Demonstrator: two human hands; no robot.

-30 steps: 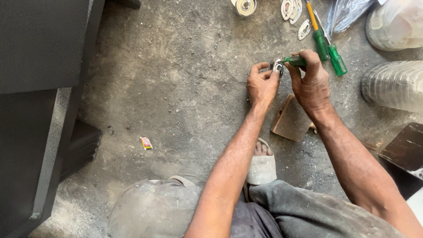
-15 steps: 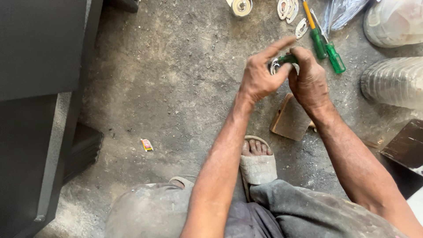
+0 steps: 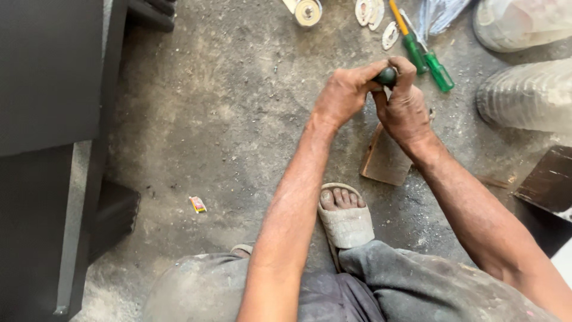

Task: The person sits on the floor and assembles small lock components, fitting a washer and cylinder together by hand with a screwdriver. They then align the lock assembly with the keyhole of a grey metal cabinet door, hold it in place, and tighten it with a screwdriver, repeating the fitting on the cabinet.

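My left hand (image 3: 342, 95) and my right hand (image 3: 406, 110) are pressed together above the concrete floor. Between them shows the rounded dark green end of a screwdriver handle (image 3: 386, 76). My right hand's fingers wrap over it from the right, and my left hand's fingers close on it from the left. The tool's shaft and anything else in my palms are hidden. A flat wooden block (image 3: 386, 160) lies on the floor just under my right wrist.
Two green-handled screwdrivers (image 3: 428, 59) lie beyond my hands, with white oval pieces (image 3: 369, 12) and a tape roll (image 3: 308, 12) further back. Clear plastic containers (image 3: 527, 95) stand at the right, dark furniture (image 3: 47, 119) at the left. My sandalled foot (image 3: 345, 217) is below.
Both hands have closed tighter together and turned. The small metal part and the green shaft seen earlier between the fingers are now covered, and only the handle's end shows.
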